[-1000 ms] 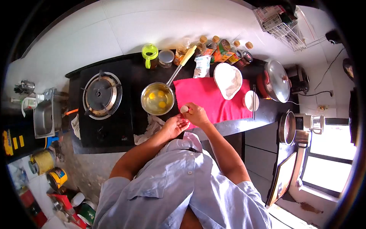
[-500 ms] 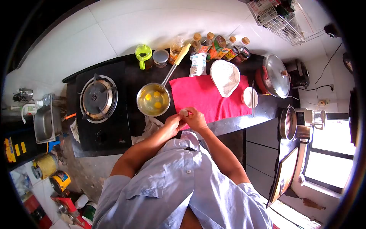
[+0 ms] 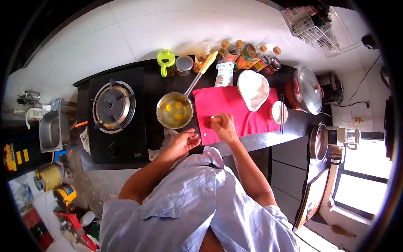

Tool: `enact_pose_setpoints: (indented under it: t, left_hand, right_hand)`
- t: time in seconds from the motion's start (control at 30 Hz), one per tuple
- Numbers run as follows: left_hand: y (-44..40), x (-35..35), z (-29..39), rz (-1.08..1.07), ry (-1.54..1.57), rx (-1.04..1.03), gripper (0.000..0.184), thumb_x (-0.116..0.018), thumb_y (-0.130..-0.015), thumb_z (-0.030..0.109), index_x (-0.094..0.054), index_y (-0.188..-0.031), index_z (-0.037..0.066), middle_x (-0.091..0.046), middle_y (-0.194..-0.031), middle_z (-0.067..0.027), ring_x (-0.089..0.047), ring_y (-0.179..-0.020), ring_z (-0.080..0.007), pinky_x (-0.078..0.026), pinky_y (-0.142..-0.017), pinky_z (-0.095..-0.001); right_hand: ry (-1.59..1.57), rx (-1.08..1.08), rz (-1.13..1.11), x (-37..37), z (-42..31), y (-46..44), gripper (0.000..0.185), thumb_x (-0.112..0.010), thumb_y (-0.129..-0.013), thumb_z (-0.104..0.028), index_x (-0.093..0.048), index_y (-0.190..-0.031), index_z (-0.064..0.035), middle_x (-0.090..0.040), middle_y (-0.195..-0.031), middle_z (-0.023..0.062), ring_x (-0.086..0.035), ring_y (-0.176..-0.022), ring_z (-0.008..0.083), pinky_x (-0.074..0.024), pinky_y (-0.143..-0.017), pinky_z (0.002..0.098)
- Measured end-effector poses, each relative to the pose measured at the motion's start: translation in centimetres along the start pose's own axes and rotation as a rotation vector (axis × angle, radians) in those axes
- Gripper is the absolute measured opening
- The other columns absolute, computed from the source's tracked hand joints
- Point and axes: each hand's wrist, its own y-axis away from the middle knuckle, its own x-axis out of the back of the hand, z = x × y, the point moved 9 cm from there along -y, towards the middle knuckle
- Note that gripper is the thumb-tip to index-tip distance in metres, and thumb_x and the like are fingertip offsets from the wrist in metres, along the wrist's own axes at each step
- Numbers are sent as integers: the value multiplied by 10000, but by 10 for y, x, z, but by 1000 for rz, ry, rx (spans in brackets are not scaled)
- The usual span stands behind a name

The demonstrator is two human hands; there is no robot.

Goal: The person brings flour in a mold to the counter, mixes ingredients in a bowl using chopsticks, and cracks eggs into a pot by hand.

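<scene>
Over the red cloth (image 3: 228,101), my right hand (image 3: 224,127) is closed around a small pale object (image 3: 215,119), mostly hidden by the fingers. My left hand (image 3: 183,143) has its palm up and fingers apart, with nothing in it, just below the saucepan (image 3: 192,110). Several yellow yolks (image 3: 178,116) lie in clear liquid in the pan, whose yellow handle (image 3: 208,63) points to the back right. A tiny white bit (image 3: 204,135) rests near the cloth's left edge.
The gas burner (image 3: 112,106) is at the left. A white heart-shaped dish (image 3: 253,90), a small bowl (image 3: 278,112) and chopsticks (image 3: 282,112) are to the right, before a lidded pot (image 3: 308,90). Jars and bottles (image 3: 184,65) line the wall. A crumpled rag (image 3: 157,152) lies at the counter's front.
My hands, together half a second ago, have parted. My right hand has moved right over the red cloth with the small object; my left hand has opened and moved slightly left.
</scene>
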Motion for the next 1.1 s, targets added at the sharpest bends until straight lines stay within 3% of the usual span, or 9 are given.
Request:
enact_pose_setpoints:
  t: [0.13,0.27,0.4,0.73,0.77,0.87,0.97,1.03,1.1]
  left_hand:
    - [27,14,26,18,74,-134,204,-693,-973,142,-601,-1129,50,-669,-1022,-108,-693,-974,-289,-597,-913,-434]
    - [44,24,45,79,40,-215,264,-674,-1008,244,-615,-1126,15,-679,-1058,-108,-696,-964,-271,-592,-910,-404]
    - [39,32,54,83,-21,-276,286,-660,-1019,268,-628,-1112,-1,-694,-1043,-116,-701,-955,-267,-597,-893,-409]
    - [44,29,53,81,-59,-263,282,-651,-1027,284,-671,-1046,3,-721,-992,-113,-712,-884,-254,-594,-876,-394]
    - [47,24,52,16,-57,-237,272,-651,-1026,296,-691,-1032,28,-725,-960,-92,-714,-839,-233,-592,-819,-375]
    - [68,11,58,100,-323,-135,278,-650,-1025,306,-690,-1043,31,-724,-947,-82,-701,-767,-194,-598,-750,-340]
    - [84,-11,110,135,-715,-540,228,-684,-999,185,-688,-1124,-6,-719,-954,-78,-686,-772,-136,-571,-719,-266]
    - [106,-42,147,184,-903,-846,299,-705,-967,77,-668,-1248,-20,-728,-1073,-89,-698,-905,-115,-574,-813,-265]
    - [119,-73,168,132,-1094,-931,428,-724,-949,70,-631,-1362,11,-723,-1189,-93,-700,-1016,-124,-564,-895,-270]
  right_hand:
    - [-184,171,-23,-15,-68,-11,426,-766,-804,-127,-663,-1212,-58,-658,-1034,170,-636,-992,391,-515,-897,451]
    - [-113,213,-47,-30,-102,-10,479,-781,-800,-91,-654,-1262,-62,-684,-1197,159,-690,-1046,359,-551,-883,424]
    - [-122,263,26,-40,-95,-7,494,-781,-814,-122,-652,-1290,-83,-683,-1269,132,-682,-1123,324,-525,-889,448]
    - [-86,210,93,-24,-100,-10,446,-735,-855,-69,-656,-1292,-38,-668,-1273,191,-684,-1098,381,-567,-909,425]
    - [-132,211,90,-18,-108,-14,429,-734,-871,-82,-658,-1290,-32,-670,-1253,181,-702,-1075,334,-582,-905,396]
    - [-300,66,-72,-20,-114,-30,425,-694,-934,-81,-607,-1345,-17,-646,-1238,180,-694,-1085,307,-598,-922,389]
    - [-1223,-430,-318,-65,-94,-40,394,-629,-1002,-96,-548,-1374,8,-604,-1233,171,-668,-1112,310,-611,-943,406]
    - [-1293,-556,-400,-77,-96,-43,384,-605,-1023,-105,-522,-1376,23,-581,-1245,177,-656,-1126,334,-613,-956,419]
    - [-1369,-608,-533,-84,-107,-45,348,-601,-1037,-145,-541,-1328,37,-593,-1231,155,-656,-1129,316,-606,-967,402]
